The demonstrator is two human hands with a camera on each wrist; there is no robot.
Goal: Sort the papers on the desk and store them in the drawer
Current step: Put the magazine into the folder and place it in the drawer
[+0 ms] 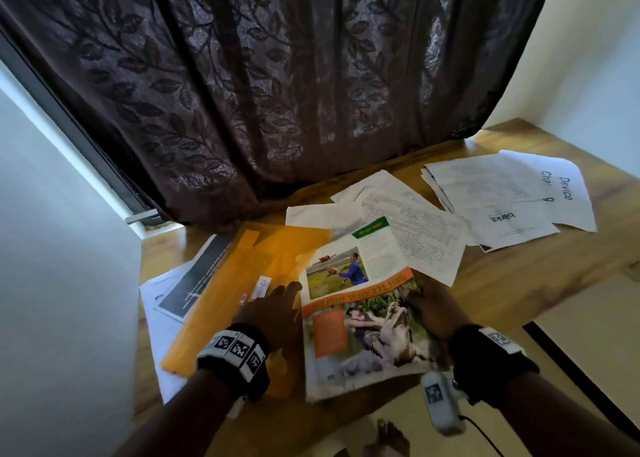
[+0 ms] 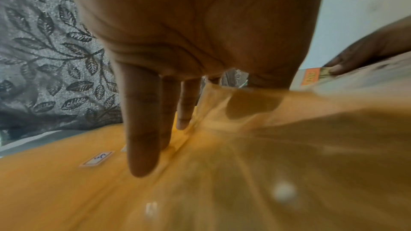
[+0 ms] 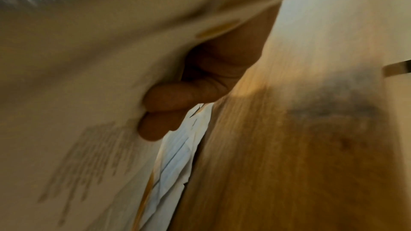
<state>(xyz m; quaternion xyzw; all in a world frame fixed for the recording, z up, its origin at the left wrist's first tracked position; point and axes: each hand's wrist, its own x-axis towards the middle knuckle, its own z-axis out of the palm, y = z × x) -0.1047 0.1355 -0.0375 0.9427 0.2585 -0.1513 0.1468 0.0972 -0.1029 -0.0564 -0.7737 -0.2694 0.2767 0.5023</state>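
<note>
— What's over on the far left of the light wooden desk [image 1: 491,283]?

— A few white sheets with a dark-banded printed page on top [image 1: 194,276], partly tucked under a translucent orange plastic folder [image 1: 242,276] with small white labels stuck on it.

— And the left hand [image 1: 273,312]?

— It lies flat on that folder, fingers [image 2: 142,129] straight and close together, tips pressing the plastic. It grips nothing.

— Next to it?

— A colour magazine with an orange title band and photographs of people outdoors [image 1: 360,318], just beside the left hand and overlapping the folder's right edge. Its near edge hangs a little past the desk front.

— The right hand [image 1: 433,311] has it?

— Yes, at the right edge. From the left wrist view the thumb sits on top of the pages; from the right wrist view the fingers [image 3: 177,97] curl underneath, so it's pinching the magazine. That right wrist view is blurred, so I can't tell how many pages are caught.

— Further right?

— Loose white printed sheets [image 1: 415,234] lie fanned behind the magazine, then a separate heap of crumpled white papers with large black lettering [image 1: 512,196] near the far right corner, well apart from both hands. A dark leaf-patterned curtain [image 1: 259,92] hangs down onto the desk's back edge.
</note>
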